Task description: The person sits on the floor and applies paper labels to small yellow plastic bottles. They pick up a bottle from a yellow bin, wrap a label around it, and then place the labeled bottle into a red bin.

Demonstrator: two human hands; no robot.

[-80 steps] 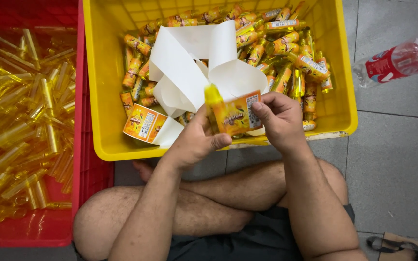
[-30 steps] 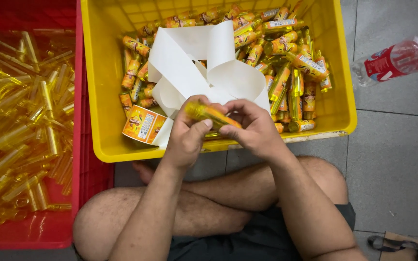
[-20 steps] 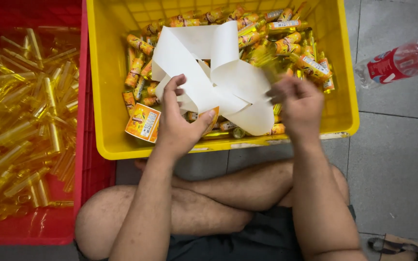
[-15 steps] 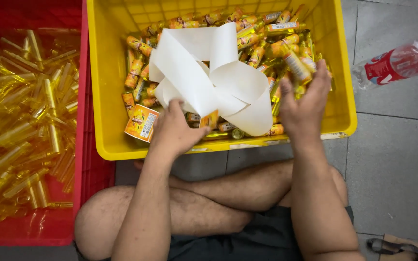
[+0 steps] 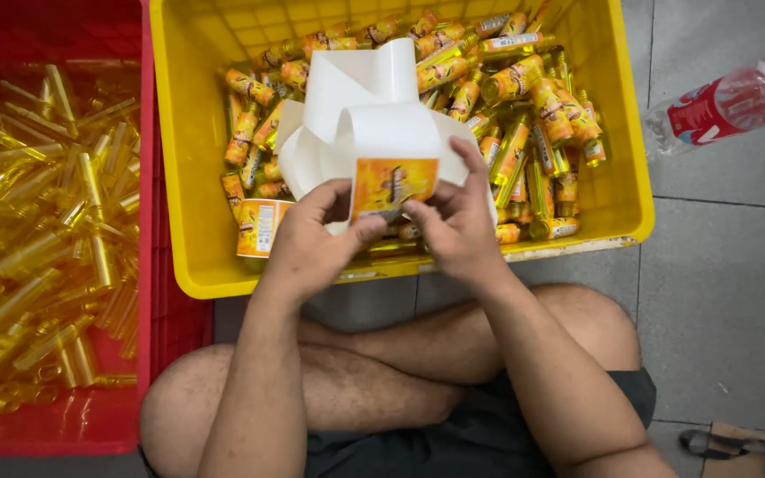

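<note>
A person seated cross-legged on the floor holds an orange label point(image 5: 393, 186) over the near edge of a yellow crate point(image 5: 189, 159), the left hand point(image 5: 316, 243) and right hand point(image 5: 456, 221) each closing a narrow grip on a lower corner. The label, still on a curling white backing strip point(image 5: 360, 115), looks light, thin and floppy, best taken by its edges. One strip loops above dozens of labelled tubes point(image 5: 524, 106); a red crate point(image 5: 90, 425) holds many bare yellow tubes point(image 5: 42, 221). One bottle point(image 5: 714, 108) lies nearby.
</note>
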